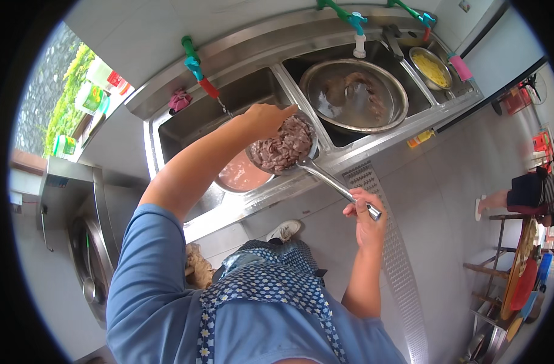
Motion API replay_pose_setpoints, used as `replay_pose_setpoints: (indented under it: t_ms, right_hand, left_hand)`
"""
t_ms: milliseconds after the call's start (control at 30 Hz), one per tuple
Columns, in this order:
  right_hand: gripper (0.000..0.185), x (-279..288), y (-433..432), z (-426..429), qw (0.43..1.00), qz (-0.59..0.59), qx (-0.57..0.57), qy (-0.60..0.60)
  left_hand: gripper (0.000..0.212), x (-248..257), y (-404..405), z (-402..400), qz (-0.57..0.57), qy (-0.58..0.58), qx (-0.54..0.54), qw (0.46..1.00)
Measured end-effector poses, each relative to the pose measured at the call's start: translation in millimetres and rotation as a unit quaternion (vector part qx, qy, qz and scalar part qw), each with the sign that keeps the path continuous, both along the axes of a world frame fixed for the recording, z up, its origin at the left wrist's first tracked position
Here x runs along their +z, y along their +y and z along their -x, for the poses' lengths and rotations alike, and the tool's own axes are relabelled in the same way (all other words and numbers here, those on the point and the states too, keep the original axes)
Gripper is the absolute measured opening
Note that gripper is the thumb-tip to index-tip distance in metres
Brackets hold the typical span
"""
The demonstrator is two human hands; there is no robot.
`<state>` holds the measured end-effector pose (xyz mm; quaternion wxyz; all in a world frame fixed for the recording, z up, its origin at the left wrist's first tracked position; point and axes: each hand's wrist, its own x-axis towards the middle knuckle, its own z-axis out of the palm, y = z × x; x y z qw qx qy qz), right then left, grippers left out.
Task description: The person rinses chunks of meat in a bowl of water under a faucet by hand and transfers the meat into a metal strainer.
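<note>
My right hand [368, 214] grips the end of the metal handle of a large strainer or ladle [338, 184]. Its round bowl is heaped with sliced dark meat [284, 143]. My left hand [268, 119] is over the far side of the bowl, fingers stretched toward its rim; whether it holds the rim or touches the meat I cannot tell. Beneath the bowl, partly hidden, a round basin of cloudy pink liquid [244, 174] sits in the left sink. Water runs from a tap with a red nozzle [208, 87] behind my left forearm.
In the middle sink, a wide metal basin [397, 116] holds meat in water. A metal bowl of yellow slices [431, 68] stands at the right. Pink cloth [180, 100] lies on the left sink's edge. Farther right, a person [527, 193] is near a wooden stand [500, 273].
</note>
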<state>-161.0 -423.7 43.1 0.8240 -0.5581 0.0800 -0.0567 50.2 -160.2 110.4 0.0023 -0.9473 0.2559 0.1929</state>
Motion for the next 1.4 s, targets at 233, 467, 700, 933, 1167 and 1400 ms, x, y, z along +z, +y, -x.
replay_pose_setpoints:
  t_ms: [233,467,700,933,1167,1400]
  right_hand:
    - [0.028,0,2,0,1.000,-0.003,-0.003,0.009]
    - [0.028,-1,-1,1,1.000,-0.005,-0.001,0.010]
    - [0.026,-1,-2,1,1.000,-0.012,0.004,0.015]
    - [0.025,-7,0,-1,1.000,-0.003,0.005,-0.004]
    - [0.027,-13,-1,1,1.000,0.010,-0.002,0.001]
    - [0.035,-14,-4,5,0.999,0.050,-0.010,0.002]
  left_hand:
    - [0.062,-25,35,-17,0.168,0.022,0.062,0.984]
    - [0.050,-18,36,-8,0.271,-0.050,0.030,0.961]
    - [0.025,-24,43,-9,0.292,-0.042,0.066,0.953]
    - [0.018,-48,81,4,0.350,-0.086,0.219,0.907]
    - [0.039,-211,175,7,0.209,-0.029,0.385,0.898]
    - [0.057,-323,151,-26,0.121,0.033,0.413,0.902]
